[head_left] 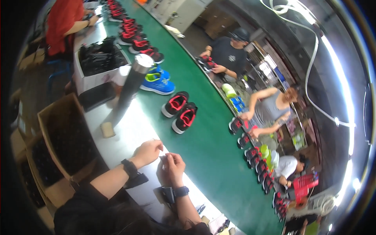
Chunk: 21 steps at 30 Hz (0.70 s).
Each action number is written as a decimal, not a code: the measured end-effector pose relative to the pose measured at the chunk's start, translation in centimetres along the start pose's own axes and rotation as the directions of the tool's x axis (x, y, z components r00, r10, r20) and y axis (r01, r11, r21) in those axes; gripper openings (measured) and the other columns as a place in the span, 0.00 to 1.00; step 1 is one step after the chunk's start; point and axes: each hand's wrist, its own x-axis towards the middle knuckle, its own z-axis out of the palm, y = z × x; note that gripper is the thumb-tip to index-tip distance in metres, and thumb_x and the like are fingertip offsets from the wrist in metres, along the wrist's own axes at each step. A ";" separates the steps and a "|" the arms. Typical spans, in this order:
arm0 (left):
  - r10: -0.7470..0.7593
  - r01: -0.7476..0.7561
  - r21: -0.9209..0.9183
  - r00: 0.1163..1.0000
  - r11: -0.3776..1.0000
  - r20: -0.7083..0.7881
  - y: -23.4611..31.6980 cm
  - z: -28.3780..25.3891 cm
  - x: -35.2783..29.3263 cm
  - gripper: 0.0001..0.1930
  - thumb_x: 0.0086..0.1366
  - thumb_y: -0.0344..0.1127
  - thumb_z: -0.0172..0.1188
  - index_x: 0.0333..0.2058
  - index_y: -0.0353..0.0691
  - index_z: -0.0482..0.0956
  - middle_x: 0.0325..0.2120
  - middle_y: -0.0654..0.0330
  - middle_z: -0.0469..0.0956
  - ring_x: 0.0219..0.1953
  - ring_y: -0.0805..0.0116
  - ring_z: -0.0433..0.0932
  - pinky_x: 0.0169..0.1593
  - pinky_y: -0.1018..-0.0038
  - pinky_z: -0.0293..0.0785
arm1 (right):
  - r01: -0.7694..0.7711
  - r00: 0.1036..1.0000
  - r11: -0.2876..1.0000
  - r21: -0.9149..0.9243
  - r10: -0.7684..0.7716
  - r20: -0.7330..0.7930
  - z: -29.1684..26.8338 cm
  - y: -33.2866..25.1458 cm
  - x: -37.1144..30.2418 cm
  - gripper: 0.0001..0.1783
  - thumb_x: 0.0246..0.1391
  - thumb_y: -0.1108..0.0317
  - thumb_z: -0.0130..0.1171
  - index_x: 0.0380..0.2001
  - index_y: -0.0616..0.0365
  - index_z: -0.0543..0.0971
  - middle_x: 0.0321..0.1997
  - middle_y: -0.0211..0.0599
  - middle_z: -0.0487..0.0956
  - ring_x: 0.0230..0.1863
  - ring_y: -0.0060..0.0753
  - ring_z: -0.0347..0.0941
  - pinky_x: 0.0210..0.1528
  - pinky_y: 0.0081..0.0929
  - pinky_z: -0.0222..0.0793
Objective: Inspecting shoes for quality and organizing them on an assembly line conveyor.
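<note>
My left hand (pixel 147 153) and my right hand (pixel 175 167) are close together over the pale work surface (pixel 129 137) at the edge of a green belt (pixel 207 145). The fingers of both are bent in pinches, and a tiny pale bit (pixel 162 154) shows between them, too small to name. Dark bands circle both my wrists. Beyond my hands, a pair of black shoes with red lining (pixel 185 118) stands on the belt. Farther off sits a pair of blue shoes (pixel 158 83).
A tall dark flask (pixel 135 76), a tan block (pixel 107 130) and a white box of black items (pixel 101 58) stand to my left. Cardboard boxes (pixel 64 137) are below. More shoes (pixel 131 33) line the belt. Across it, several people handle shoes (pixel 235 125).
</note>
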 end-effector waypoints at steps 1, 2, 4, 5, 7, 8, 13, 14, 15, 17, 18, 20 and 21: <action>0.007 -0.007 -0.003 0.999 1.000 0.039 0.4 -0.1 0.1 0.07 0.54 0.24 0.49 0.27 0.38 0.78 0.27 0.52 0.77 0.33 0.53 0.77 0.39 0.63 0.73 | -0.040 0.999 0.998 0.047 0.041 -0.026 0.0 0.5 0.1 0.10 0.58 0.67 0.56 0.34 0.63 0.81 0.30 0.34 0.77 0.32 0.23 0.72 0.36 0.20 0.67; 0.016 -0.017 0.031 0.999 0.999 0.041 0.2 -0.1 0.0 0.07 0.56 0.28 0.51 0.27 0.39 0.78 0.29 0.52 0.77 0.34 0.51 0.77 0.40 0.62 0.73 | -0.021 1.000 1.000 0.015 0.021 0.014 0.0 0.1 0.1 0.13 0.59 0.65 0.55 0.37 0.66 0.78 0.31 0.35 0.79 0.31 0.21 0.73 0.35 0.18 0.68; -0.056 0.055 0.018 0.994 0.998 0.092 0.8 -0.5 -0.5 0.07 0.57 0.29 0.50 0.29 0.40 0.79 0.31 0.52 0.78 0.36 0.51 0.77 0.42 0.62 0.73 | -0.006 1.000 0.998 -0.055 0.006 0.002 0.0 -0.8 -0.3 0.12 0.58 0.66 0.56 0.36 0.66 0.78 0.30 0.34 0.79 0.31 0.22 0.73 0.35 0.20 0.69; -0.100 0.100 0.007 0.987 0.995 0.127 1.5 -0.8 -0.6 0.08 0.58 0.29 0.50 0.30 0.41 0.79 0.32 0.52 0.78 0.37 0.52 0.77 0.42 0.62 0.73 | 0.036 0.999 0.996 -0.077 -0.036 0.001 -0.2 -1.6 -0.6 0.12 0.57 0.66 0.56 0.35 0.66 0.78 0.30 0.34 0.79 0.31 0.23 0.73 0.35 0.20 0.69; -0.076 0.076 -0.003 0.992 0.997 0.103 -0.4 1.3 -0.7 0.08 0.59 0.30 0.49 0.31 0.42 0.79 0.33 0.54 0.78 0.38 0.52 0.77 0.44 0.63 0.73 | 0.087 0.995 0.985 -0.146 -0.092 -0.029 -1.0 0.3 -0.3 0.12 0.57 0.66 0.56 0.34 0.67 0.79 0.29 0.35 0.80 0.31 0.24 0.74 0.35 0.21 0.70; -0.067 0.068 0.005 0.983 0.998 0.169 0.3 1.0 -0.5 0.08 0.59 0.31 0.49 0.32 0.42 0.79 0.34 0.55 0.78 0.39 0.53 0.77 0.44 0.64 0.73 | 0.058 0.996 0.992 -0.114 -0.065 -0.060 -1.2 1.0 0.0 0.10 0.55 0.67 0.57 0.32 0.65 0.80 0.29 0.35 0.79 0.31 0.25 0.74 0.36 0.22 0.70; 0.017 -0.028 0.079 0.991 0.997 0.132 0.1 0.8 -1.7 0.09 0.59 0.33 0.50 0.31 0.42 0.79 0.31 0.54 0.77 0.36 0.55 0.76 0.42 0.65 0.72 | -0.031 1.000 0.991 0.133 0.031 0.003 -0.7 -0.9 -1.4 0.09 0.57 0.70 0.55 0.33 0.67 0.79 0.30 0.36 0.81 0.33 0.22 0.75 0.37 0.19 0.71; 0.029 -0.043 0.099 0.990 0.994 0.139 0.3 0.5 -1.7 0.09 0.59 0.33 0.50 0.31 0.42 0.79 0.31 0.54 0.77 0.36 0.55 0.76 0.42 0.65 0.72 | -0.036 0.999 0.994 0.102 0.036 -0.002 -0.7 -0.9 -1.5 0.09 0.57 0.71 0.56 0.33 0.68 0.79 0.30 0.36 0.81 0.33 0.22 0.75 0.37 0.18 0.71; 0.040 -0.054 0.103 0.991 0.993 0.131 0.4 0.2 -1.7 0.08 0.58 0.33 0.50 0.31 0.42 0.79 0.30 0.54 0.77 0.36 0.55 0.76 0.42 0.65 0.72 | -0.030 0.999 0.992 0.124 0.032 -0.012 -0.7 -0.8 -1.5 0.09 0.57 0.71 0.56 0.33 0.68 0.79 0.30 0.36 0.81 0.33 0.22 0.75 0.37 0.18 0.71; 0.055 -0.073 0.131 0.989 0.989 0.136 0.3 -0.1 -1.7 0.08 0.58 0.32 0.50 0.31 0.42 0.79 0.30 0.53 0.77 0.35 0.55 0.76 0.41 0.65 0.72 | 0.026 1.000 0.989 0.148 -0.028 0.008 -0.3 -0.6 -1.5 0.09 0.57 0.71 0.56 0.34 0.68 0.79 0.31 0.36 0.81 0.33 0.22 0.75 0.37 0.18 0.71; 0.076 -0.090 0.119 0.991 0.989 0.115 0.0 -0.1 -1.6 0.08 0.58 0.32 0.51 0.31 0.41 0.79 0.30 0.53 0.77 0.35 0.55 0.76 0.40 0.65 0.72 | 0.033 0.999 0.992 0.125 -0.033 -0.005 -0.1 -0.4 -1.3 0.09 0.56 0.71 0.56 0.33 0.67 0.80 0.31 0.35 0.81 0.33 0.21 0.75 0.37 0.18 0.70; 0.095 -0.104 0.092 0.991 0.990 0.098 -0.1 0.0 -1.3 0.08 0.57 0.31 0.51 0.31 0.40 0.78 0.29 0.52 0.76 0.35 0.55 0.75 0.40 0.65 0.71 | 0.041 0.999 0.994 0.099 -0.037 -0.039 -0.1 0.4 -1.0 0.08 0.56 0.71 0.56 0.32 0.67 0.80 0.30 0.33 0.80 0.31 0.19 0.74 0.36 0.17 0.69; 0.122 -0.131 0.118 0.989 0.984 0.085 -0.2 0.1 -1.3 0.07 0.58 0.30 0.51 0.32 0.38 0.78 0.29 0.52 0.76 0.33 0.58 0.76 0.38 0.67 0.72 | 0.041 0.998 0.994 0.099 -0.036 -0.051 0.0 0.8 -0.9 0.08 0.56 0.71 0.56 0.31 0.66 0.81 0.29 0.32 0.80 0.31 0.19 0.73 0.36 0.17 0.69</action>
